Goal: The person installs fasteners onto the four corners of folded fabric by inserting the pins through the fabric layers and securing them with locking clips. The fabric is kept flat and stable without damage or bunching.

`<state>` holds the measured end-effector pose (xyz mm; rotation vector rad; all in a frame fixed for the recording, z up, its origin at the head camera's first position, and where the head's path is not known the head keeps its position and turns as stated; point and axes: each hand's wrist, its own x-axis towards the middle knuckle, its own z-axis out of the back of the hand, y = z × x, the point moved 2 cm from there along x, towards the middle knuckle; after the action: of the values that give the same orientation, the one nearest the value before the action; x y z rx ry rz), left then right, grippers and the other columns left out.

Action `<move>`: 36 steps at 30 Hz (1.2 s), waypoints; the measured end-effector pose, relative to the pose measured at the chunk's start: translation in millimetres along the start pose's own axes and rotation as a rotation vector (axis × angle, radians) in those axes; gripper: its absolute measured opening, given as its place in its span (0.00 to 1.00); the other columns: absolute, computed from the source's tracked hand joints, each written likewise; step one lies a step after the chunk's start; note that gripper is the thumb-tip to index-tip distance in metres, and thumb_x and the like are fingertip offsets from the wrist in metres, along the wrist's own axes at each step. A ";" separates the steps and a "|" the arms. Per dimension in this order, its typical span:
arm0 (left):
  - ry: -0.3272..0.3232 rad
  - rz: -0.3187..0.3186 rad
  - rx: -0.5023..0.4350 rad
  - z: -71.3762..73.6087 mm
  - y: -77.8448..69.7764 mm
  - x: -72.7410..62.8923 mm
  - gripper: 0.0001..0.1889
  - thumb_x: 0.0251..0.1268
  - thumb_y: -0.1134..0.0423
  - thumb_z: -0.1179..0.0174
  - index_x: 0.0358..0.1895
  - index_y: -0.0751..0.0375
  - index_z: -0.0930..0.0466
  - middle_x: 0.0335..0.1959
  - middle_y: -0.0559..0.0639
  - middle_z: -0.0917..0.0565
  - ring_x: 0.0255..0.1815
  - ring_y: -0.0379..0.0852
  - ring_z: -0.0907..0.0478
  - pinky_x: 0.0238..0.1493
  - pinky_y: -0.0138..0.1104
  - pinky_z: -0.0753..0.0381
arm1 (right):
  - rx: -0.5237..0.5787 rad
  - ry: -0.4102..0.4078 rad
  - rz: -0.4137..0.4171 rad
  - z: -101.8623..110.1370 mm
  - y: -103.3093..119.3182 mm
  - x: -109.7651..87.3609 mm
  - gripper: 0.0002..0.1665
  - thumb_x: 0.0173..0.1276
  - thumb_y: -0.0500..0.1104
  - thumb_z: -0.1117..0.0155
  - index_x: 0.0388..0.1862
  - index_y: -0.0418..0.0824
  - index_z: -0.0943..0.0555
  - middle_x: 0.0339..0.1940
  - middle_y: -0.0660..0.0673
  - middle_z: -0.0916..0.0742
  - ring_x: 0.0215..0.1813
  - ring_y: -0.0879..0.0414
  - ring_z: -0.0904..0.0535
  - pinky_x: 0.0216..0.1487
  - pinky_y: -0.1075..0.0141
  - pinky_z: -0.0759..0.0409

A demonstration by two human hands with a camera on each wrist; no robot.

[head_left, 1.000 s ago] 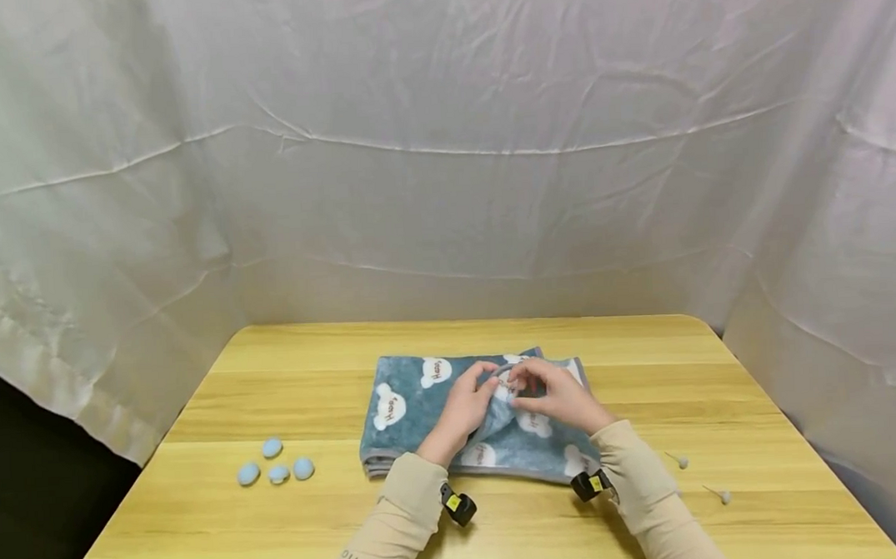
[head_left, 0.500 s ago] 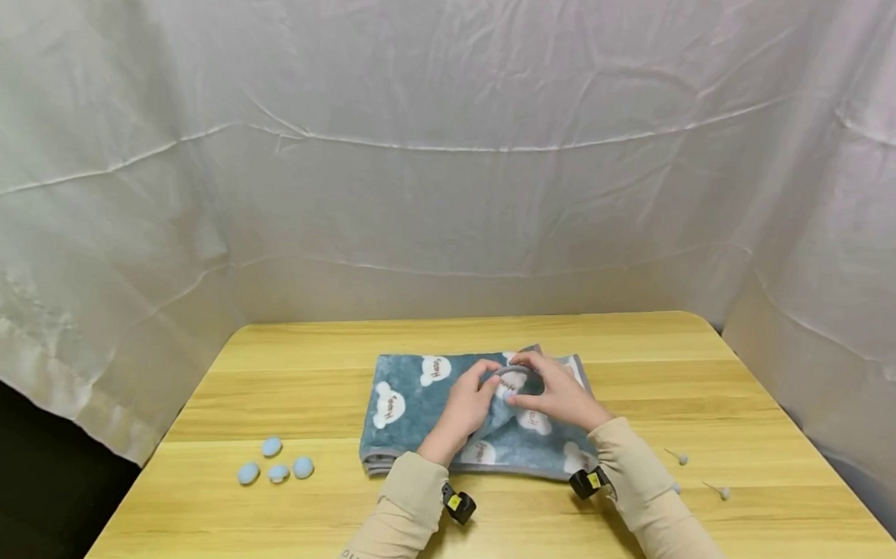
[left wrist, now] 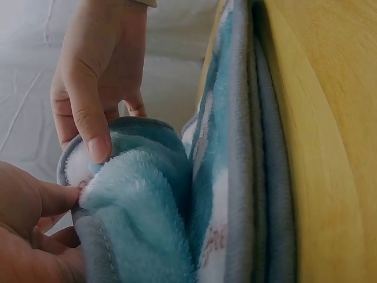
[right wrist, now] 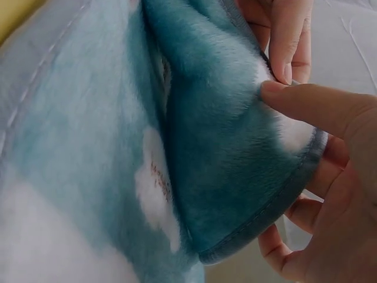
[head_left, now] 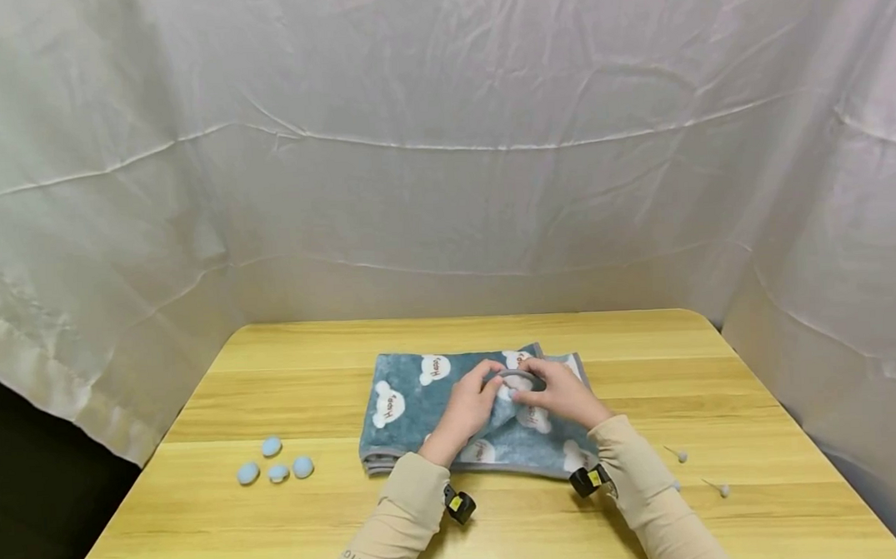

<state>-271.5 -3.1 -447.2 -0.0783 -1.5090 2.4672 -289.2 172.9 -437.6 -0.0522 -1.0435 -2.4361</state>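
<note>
Pinching a lifted, grey-edged flap of the blanket with left fingers; holding the same flap with right fingers, thumb in front, others behind, with a small pale blue piece showing at the thumb tip. Below, lying folded in layers at the middle of the table, the rest of the blanket. Off to the left, four pale blue round pieces; beyond the right sleeve, two round-headed pins.

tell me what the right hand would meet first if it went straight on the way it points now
Probably the left hand: the right hand, gripping the raised edge of the blanket, points roughly toward it, and the two look close together, though depth is hard to judge.
</note>
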 end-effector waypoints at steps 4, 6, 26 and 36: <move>0.009 -0.017 0.036 1.1 -2.4 0.4 0.12 0.78 0.56 0.54 0.56 0.47 0.24 0.20 0.47 0.32 0.13 0.40 0.44 0.19 0.31 0.40 | -0.007 -0.014 0.001 -0.4 0.6 0.2 0.09 0.63 0.43 0.29 0.39 0.45 0.20 0.41 0.47 0.15 0.44 0.56 0.22 0.52 0.53 0.23; 0.020 -0.021 0.052 3.2 -3.9 0.4 0.12 0.78 0.57 0.53 0.56 0.48 0.25 0.21 0.48 0.29 0.13 0.40 0.43 0.19 0.31 0.39 | -0.020 -0.028 0.023 -0.5 2.3 0.3 0.08 0.62 0.43 0.29 0.38 0.45 0.19 0.39 0.48 0.15 0.41 0.57 0.23 0.48 0.56 0.23; 0.064 -0.008 0.445 130.8 7.8 -61.0 0.04 0.65 0.65 0.38 0.41 0.57 0.18 0.30 0.49 0.17 0.29 0.40 0.25 0.29 0.33 0.27 | -0.229 -0.194 0.285 -1.5 15.5 -1.2 0.10 0.57 0.38 0.26 0.36 0.42 0.18 0.35 0.48 0.15 0.40 0.56 0.22 0.41 0.61 0.22; 0.046 0.177 0.641 192.9 49.5 -112.2 0.09 0.60 0.70 0.37 0.43 0.63 0.18 0.39 0.58 0.16 0.38 0.51 0.20 0.34 0.43 0.22 | -0.231 -0.176 0.306 -1.5 13.3 1.2 0.10 0.58 0.38 0.26 0.36 0.43 0.19 0.33 0.51 0.16 0.38 0.59 0.25 0.38 0.66 0.22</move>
<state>-205.4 -218.8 -410.8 -0.1520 -0.6581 2.9373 -284.1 163.5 -429.4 -0.4757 -0.7540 -2.2851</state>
